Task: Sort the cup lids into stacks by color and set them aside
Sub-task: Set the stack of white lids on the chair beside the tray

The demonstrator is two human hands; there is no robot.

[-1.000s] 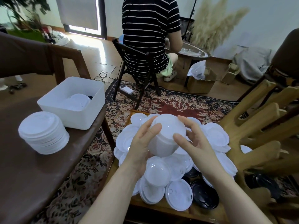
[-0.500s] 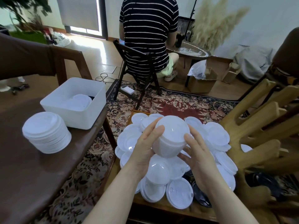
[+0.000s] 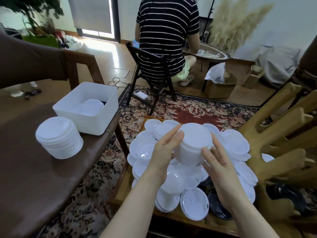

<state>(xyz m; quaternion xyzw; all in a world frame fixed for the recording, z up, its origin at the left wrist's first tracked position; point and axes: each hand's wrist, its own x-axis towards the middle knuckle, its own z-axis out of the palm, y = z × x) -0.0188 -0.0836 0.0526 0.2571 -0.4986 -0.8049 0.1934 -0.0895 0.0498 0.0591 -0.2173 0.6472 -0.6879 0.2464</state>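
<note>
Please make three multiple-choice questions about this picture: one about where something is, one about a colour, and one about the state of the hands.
1. Where does the finished stack of white lids stand?
A. on the brown table, beside the white bin
B. on the rug
C. inside the white bin

2. What colour are the lids at the near right edge of the loose pile?
A. red
B. black
C. green

3. How is the held stack of white lids held?
A. by the left hand alone
B. by nobody
C. between both hands

Answers: 1 A, it stands next to the white bin. 2 B, the black lids show there. 3 C, left hand and right hand flank it.
</note>
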